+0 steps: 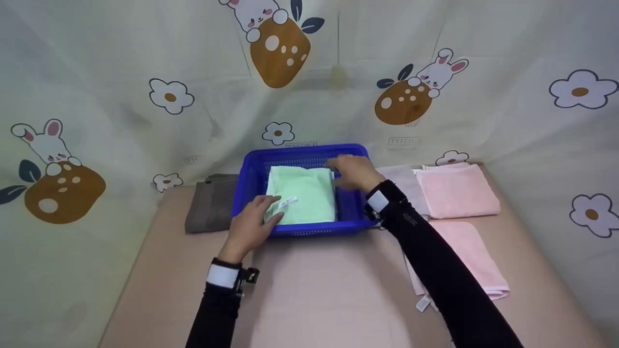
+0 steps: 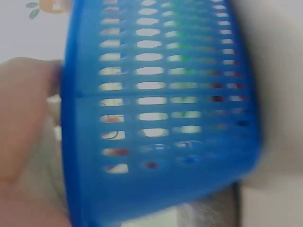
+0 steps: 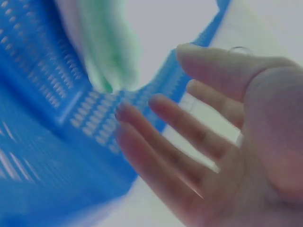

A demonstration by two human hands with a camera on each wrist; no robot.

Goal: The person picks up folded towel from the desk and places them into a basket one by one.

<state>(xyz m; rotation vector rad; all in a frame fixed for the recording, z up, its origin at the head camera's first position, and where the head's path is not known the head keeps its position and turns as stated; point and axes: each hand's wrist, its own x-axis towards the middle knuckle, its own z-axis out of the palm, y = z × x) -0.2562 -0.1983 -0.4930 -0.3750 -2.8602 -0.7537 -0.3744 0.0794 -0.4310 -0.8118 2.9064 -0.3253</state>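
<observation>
A folded light green towel (image 1: 307,193) with a small white label lies in a blue plastic basket (image 1: 302,229), towards its left side. Over the basket's front left corner reaches my left hand (image 1: 252,224), thumb and fingers apart, fingertips at the towel's edge by the label. My right hand (image 1: 355,171) is above the basket's right side, close to the towel's right edge. In the right wrist view the right hand's fingers (image 3: 189,135) are spread, nothing between them, beside the green towel (image 3: 111,52). The slotted basket wall (image 2: 156,109) fills most of the left wrist view.
A folded dark brown towel (image 1: 210,205) lies left of the basket. To the right are a greyish towel (image 1: 404,181), a folded pink towel (image 1: 457,191) and another pink towel (image 1: 471,251) nearer the front, partly under the right arm. A printed curtain (image 1: 338,96) hangs behind the table.
</observation>
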